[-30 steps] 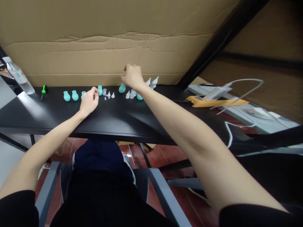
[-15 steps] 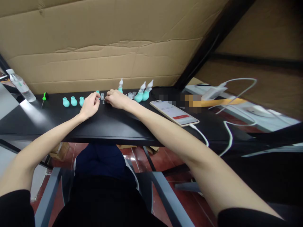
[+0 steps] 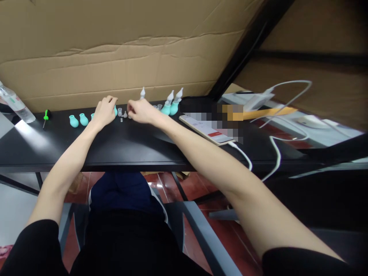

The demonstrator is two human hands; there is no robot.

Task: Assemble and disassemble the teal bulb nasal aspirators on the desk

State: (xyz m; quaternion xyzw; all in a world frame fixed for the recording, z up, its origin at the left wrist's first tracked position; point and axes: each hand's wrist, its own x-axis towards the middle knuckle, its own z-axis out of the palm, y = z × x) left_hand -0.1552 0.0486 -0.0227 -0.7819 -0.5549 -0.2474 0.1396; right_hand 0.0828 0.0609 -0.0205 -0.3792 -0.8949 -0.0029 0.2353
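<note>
a wall of brown cardboard [image 3: 120, 57] stands behind a long black bench [image 3: 120, 145], which carries everything else. a dark slanted beam [image 3: 244, 42] crosses the upper right. on the bench's right part a phone [image 3: 205, 128] lies flat with a white cable [image 3: 270, 153] plugged into its near end, and beyond it an orange object [image 3: 258, 114] lies partly blurred. at the far left edge a clear water bottle [image 3: 14, 103] stands, with a small green-handled tool [image 3: 45, 115] near it.

the left hand [image 3: 105, 111] rests on the bench at the back row, its grip curled over a teal bulb [image 3: 115, 111] that mostly hides beneath the fingers; whether it actually clamps the bulb cannot be told. just left of it two bare teal bulbs [image 3: 78, 120] stand side by side, and a third peeks out at the wrist. the right hand [image 3: 142, 111] lies just beside the left, its fingertips drawn together at a scatter of tiny clear plastic pieces [image 3: 123, 114] between the two hands; whether one is pinched is too small to tell. behind the right hand one finished bulb with a white nozzle [image 3: 142, 92] stands upright, and two more capped teal bulbs [image 3: 171, 103] stand together to its right, near the phone
</note>
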